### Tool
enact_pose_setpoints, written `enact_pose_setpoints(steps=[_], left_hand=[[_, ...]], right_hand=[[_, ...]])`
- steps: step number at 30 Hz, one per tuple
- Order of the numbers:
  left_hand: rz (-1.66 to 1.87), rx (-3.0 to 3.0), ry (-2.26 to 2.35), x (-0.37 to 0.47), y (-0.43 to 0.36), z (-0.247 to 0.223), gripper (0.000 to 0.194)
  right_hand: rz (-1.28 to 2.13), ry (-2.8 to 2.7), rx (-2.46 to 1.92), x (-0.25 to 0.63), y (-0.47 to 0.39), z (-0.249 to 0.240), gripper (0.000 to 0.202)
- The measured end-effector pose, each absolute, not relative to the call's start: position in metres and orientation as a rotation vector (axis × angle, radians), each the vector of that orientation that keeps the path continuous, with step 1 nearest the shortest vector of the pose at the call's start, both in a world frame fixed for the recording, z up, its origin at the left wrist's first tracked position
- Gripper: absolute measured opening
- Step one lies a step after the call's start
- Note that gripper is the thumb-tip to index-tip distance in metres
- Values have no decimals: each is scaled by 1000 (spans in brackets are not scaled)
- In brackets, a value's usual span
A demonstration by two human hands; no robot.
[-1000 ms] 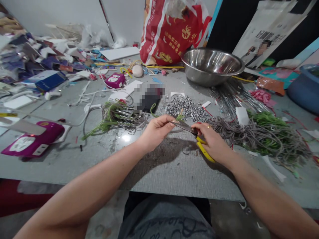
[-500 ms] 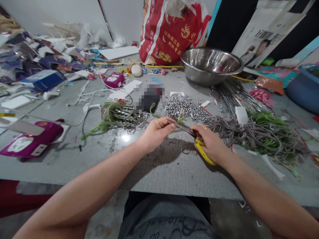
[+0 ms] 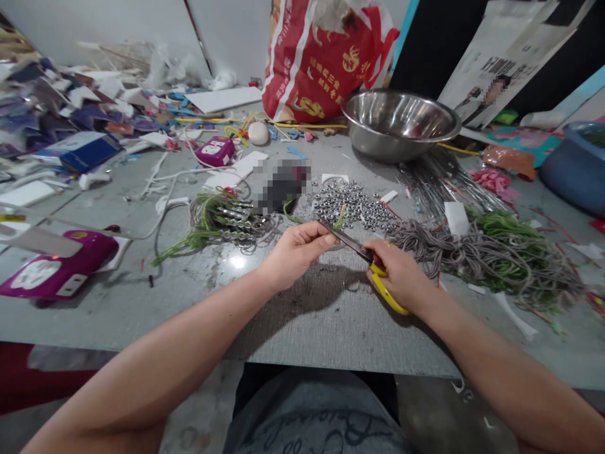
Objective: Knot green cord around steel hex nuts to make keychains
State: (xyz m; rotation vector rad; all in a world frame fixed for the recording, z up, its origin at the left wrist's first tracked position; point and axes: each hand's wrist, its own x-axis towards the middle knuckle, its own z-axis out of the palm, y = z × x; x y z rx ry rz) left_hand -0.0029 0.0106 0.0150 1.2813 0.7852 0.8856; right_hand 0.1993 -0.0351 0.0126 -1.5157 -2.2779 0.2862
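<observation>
My left hand [image 3: 302,251] pinches a green cord [image 3: 292,216] between thumb and fingers, and a short green end pokes up beyond the blades. A pair of scissors [image 3: 388,295] with yellow handles is gripped in my right hand [image 3: 405,274]. Its dark blades reach left to my left fingertips, against the cord; whether they are fully closed I cannot tell. Small silver beads [image 3: 352,200] lie spread just behind both hands. To the left rests a bundle of green and grey cords threaded with silver beads [image 3: 224,221]; to the right is a heap of grey and green cords [image 3: 486,252].
A steel bowl [image 3: 401,148] and a red bag [image 3: 314,75] stand at the back. A blue tub [image 3: 576,167] is at the right edge. Purple devices [image 3: 61,265] with white cables sit on the left. Scraps [image 3: 89,101] pile up at the back left.
Both hands stay almost where they were. The green end by the blades has shifted slightly and looks more upright; the scissors are still against the cord.
</observation>
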Motion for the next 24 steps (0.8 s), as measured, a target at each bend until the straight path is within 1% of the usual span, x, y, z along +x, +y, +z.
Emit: enact_pose_setpoints(steps=[7,11,24], left_hand=[[867,1187,706,-5,13,19,16],[847,1192,713,-6,14,19,13],[819,1227,742,-7,12,21,22]], right_hand=[[181,-2369,-1551,199,-36,14,33],[189,-2388,-1561,200,-36,15,33],[236,-2326,-1568,199,-39,11,25]])
